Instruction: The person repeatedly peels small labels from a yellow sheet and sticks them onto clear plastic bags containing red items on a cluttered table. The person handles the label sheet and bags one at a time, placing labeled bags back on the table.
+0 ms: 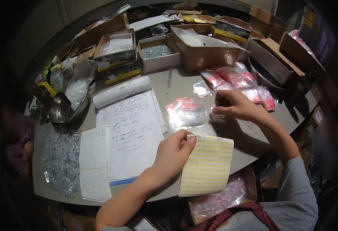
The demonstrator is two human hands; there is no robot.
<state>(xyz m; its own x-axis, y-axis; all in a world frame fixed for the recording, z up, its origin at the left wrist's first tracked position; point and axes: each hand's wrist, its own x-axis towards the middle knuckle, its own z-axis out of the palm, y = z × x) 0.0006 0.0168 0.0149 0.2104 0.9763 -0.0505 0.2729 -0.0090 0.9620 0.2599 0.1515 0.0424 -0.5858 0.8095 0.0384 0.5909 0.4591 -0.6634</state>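
Note:
My left hand [173, 152] pinches the top edge of a sheet of small yellow and white stickers [207, 167], which hangs over the table's front edge. Beyond it lies a stack of clear zip bags [188, 114] with red tops. Curled in a pinch, my right hand [236, 106] hovers over a small clear bag [218, 118] to the right of that stack. Whatever its fingertips hold is too small to tell. Another small clear bag [201, 89] lies flat just behind the stack.
An open notebook [132, 142] and white sticker sheets [94, 154] lie left of centre. Bagged screws [61, 165] cover the left edge near a metal bowl [82, 109]. Boxes [159, 63] line the back. Red-topped bag bundles [230, 79] sit right. A person's hand [28, 150] shows far left.

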